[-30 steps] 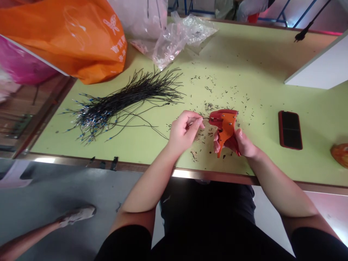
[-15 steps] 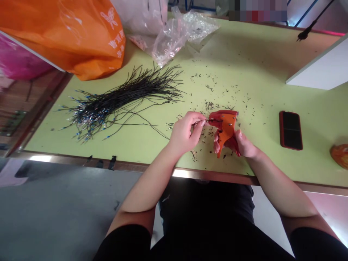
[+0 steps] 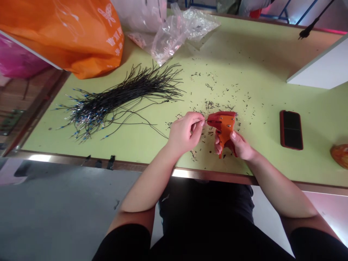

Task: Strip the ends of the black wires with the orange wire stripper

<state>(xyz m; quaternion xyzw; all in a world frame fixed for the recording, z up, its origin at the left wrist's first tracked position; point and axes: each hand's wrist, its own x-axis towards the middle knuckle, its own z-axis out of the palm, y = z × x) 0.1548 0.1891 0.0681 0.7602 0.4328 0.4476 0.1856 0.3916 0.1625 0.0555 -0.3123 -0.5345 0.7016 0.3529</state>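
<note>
The left hand (image 3: 186,132) is pinching a thin black wire (image 3: 206,120) at the nose of a red-and-orange, pistol-shaped tool (image 3: 227,127). The right hand (image 3: 241,145) is gripping the tool's handles over the pale green, flat counter (image 3: 261,152). A long bundle of thin black wires with blue-tipped ends (image 3: 122,96) is lying leftward.

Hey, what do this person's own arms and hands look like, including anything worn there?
The left hand and right hand are bare, and no watch or bracelet shows on either wrist. Parts of both are hidden, but no ring shows. Both forearms are uncovered, and black short sleeves end just above the elbows.
</note>
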